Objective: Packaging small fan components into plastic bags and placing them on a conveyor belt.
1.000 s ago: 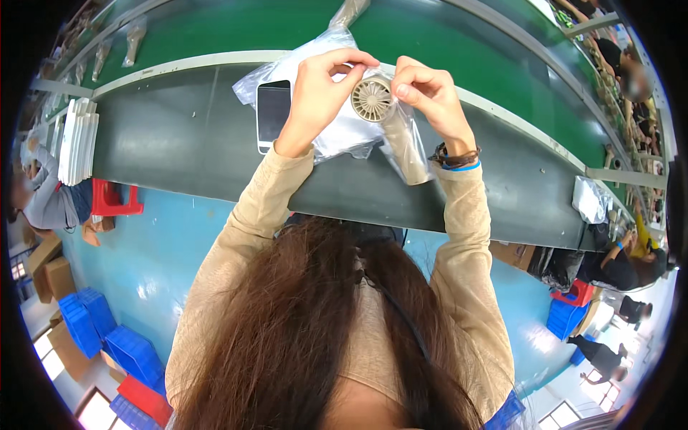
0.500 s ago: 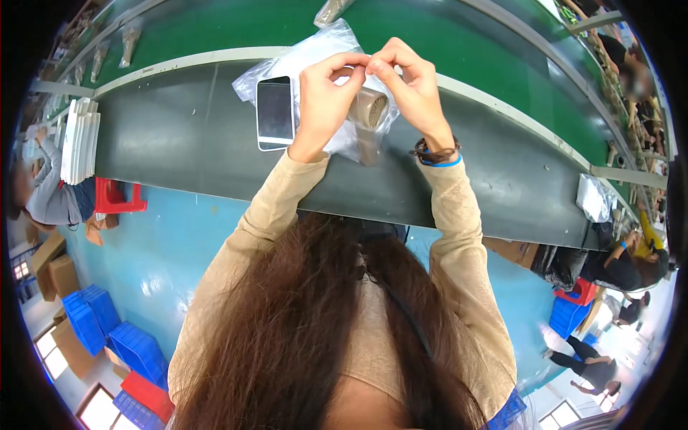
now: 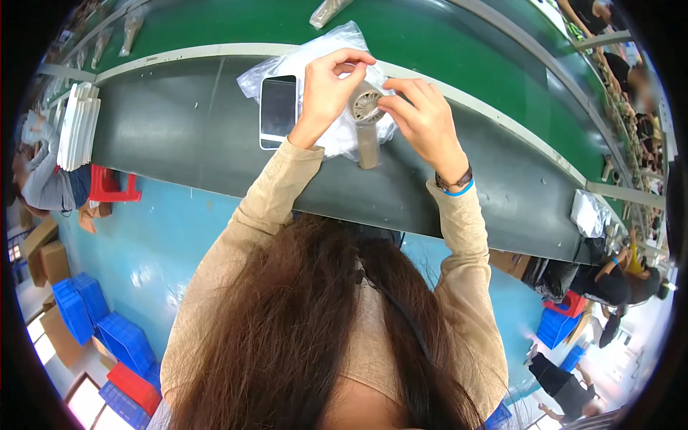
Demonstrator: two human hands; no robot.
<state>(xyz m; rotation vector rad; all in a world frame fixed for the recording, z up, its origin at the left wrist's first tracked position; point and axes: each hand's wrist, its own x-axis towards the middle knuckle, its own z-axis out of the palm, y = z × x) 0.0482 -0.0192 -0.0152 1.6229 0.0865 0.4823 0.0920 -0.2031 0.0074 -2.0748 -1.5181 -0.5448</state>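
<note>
A taupe hair dryer [image 3: 368, 145] lies on clear plastic bagging [image 3: 337, 43], its round slotted end facing up and its handle toward me. My left hand [image 3: 331, 89] is above the bagging, left of the dryer. Its thumb and forefinger are pinched together; anything between them is too small to tell. At the right side of the round end is my right hand [image 3: 424, 122], its thumb and fingertips curled in at the rim. Whatever they pinch, if anything, does not show. A white-framed phone-like device with a dark screen [image 3: 278, 111] lies beside my left hand.
Beyond the dark work surface [image 3: 172, 122] runs a green conveyor belt [image 3: 236, 25] carrying bagged items [image 3: 329, 11]. White stacked pieces [image 3: 77, 127] stand at the left end, and a clear bag [image 3: 590, 213] lies at the right. Other people sit on both sides.
My right hand has moved from my left fingertips down and right to the dryer's round end. My left hand stays nearly in place, still pinching. The dryer's round end is now more exposed.
</note>
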